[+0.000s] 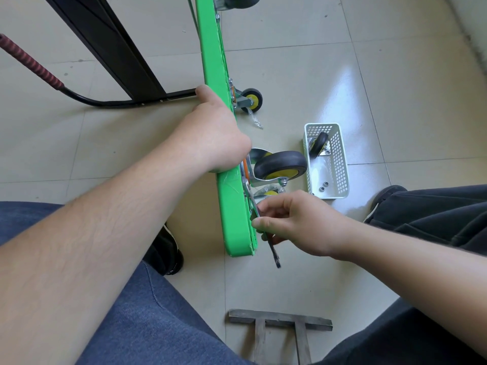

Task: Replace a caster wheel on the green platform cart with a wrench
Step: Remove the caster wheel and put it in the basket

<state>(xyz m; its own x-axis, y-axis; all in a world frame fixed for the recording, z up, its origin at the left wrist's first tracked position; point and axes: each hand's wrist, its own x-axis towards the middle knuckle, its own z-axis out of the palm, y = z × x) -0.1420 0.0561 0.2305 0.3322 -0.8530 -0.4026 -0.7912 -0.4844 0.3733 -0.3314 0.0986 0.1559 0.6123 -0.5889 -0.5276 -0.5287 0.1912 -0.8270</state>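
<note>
left hand (216, 133): we've got it wrapped over the top edge of the green platform cart (232, 206), fingers curled round the far side, thumb sticking up along the edge, keeping the deck steady on its side.
right hand (297, 222): fingertips pinched on the wrench (272, 250), up at the cart's underside just below the near caster; the dark handle end pokes out under our palm toward the floor.
cart: standing on edge on the tiled floor (395, 88), wheels facing right, black handle (110, 101) lying flat out to the left.
near caster wheel (280, 165): black tyre, yellow hub, in its metal bracket against the deck, just above the wrench.
other casters: a small one (252, 100) further up the deck, another at the top edge of view.
white basket (326, 162): on the floor just right of the near caster, with a loose caster (319, 144) and a couple of nuts (324, 187) inside.
knees: ours at the bottom, a metal frame (279, 322) on the floor between them.
</note>
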